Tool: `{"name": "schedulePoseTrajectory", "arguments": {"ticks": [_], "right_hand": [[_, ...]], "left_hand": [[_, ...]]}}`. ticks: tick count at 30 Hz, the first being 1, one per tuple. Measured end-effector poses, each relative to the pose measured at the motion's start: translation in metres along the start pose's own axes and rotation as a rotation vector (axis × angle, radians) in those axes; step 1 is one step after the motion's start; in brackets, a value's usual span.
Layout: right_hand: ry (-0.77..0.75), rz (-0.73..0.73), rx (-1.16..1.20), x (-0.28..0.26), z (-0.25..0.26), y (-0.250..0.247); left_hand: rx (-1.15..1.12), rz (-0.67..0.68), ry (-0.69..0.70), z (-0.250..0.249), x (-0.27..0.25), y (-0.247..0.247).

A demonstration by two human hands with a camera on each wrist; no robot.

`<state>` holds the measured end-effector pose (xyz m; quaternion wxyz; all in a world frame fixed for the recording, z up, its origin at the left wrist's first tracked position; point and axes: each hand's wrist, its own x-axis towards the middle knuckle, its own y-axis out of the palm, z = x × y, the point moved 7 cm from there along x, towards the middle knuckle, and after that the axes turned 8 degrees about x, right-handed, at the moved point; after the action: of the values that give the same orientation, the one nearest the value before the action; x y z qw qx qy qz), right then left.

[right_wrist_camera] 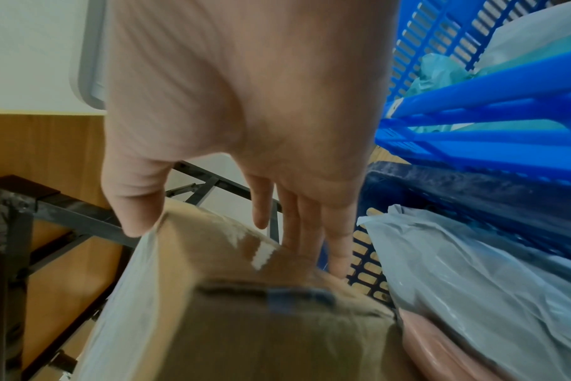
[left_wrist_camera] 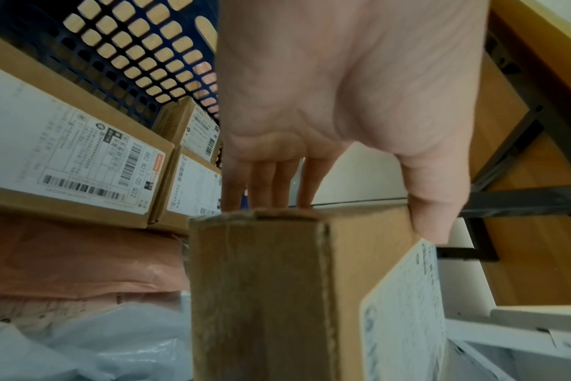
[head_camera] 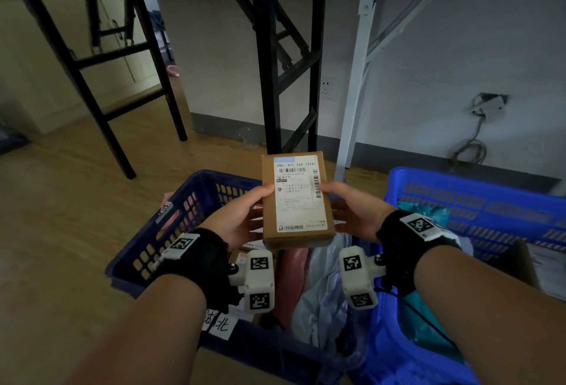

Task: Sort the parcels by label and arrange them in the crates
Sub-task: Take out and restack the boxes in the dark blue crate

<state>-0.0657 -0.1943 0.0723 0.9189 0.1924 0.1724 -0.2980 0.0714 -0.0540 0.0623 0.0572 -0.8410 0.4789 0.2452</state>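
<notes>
Nearest, two forearms wearing black wrist straps with white marker-tagged camera blocks reach forward over a dark blue perforated plastic crate (head_camera: 171, 216) that stands on the wooden floor (head_camera: 61, 200). On the crate's near rim a white handwritten paper tag (head_camera: 219, 325) is stuck. Inside it lie a crumpled grey plastic mailer bag (head_camera: 324, 286), a pink plastic mailer (left_wrist_camera: 78, 260) beside it, and, toward the far wall, several brown cardboard boxes with white shipping labels (left_wrist_camera: 72, 157). Above these contents both hands hold a small oblong brown cardboard parcel (head_camera: 295, 200), its white barcode label (head_camera: 298, 194) facing up. The left hand (head_camera: 242, 216) clamps the parcel's left side, thumb on the top edge and fingers (left_wrist_camera: 264, 180) underneath; the right hand (head_camera: 355, 210) clamps the right side likewise, thumb on the label edge and fingers (right_wrist_camera: 310, 221) below. Just right of the dark crate stands a bright blue slatted plastic crate (head_camera: 477, 200) holding a teal plastic mailer (head_camera: 425, 213). Farther back stand a black folding-leg table (head_camera: 269, 62) and a white metal-framed table (head_camera: 361, 78) against the wall.
</notes>
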Motion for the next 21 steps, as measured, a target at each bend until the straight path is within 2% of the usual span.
{"name": "schedulePoseTrajectory", "arguments": {"ticks": [5, 9, 16, 21], "right_hand": [[-0.046, -0.075, 0.044, -0.008, 0.009, -0.018], [-0.068, -0.177, 0.058, -0.023, 0.013, -0.052], [-0.099, -0.364, 0.058, -0.066, 0.02, -0.138], [-0.083, -0.526, 0.123, -0.096, 0.009, -0.205]], "left_hand": [[0.079, 0.033, 0.019, -0.004, 0.007, 0.024], [0.095, 0.096, 0.021, -0.002, 0.018, 0.059], [0.186, 0.243, 0.03, 0.006, 0.035, 0.133], [0.219, 0.241, -0.008, 0.02, 0.055, 0.161]]}}
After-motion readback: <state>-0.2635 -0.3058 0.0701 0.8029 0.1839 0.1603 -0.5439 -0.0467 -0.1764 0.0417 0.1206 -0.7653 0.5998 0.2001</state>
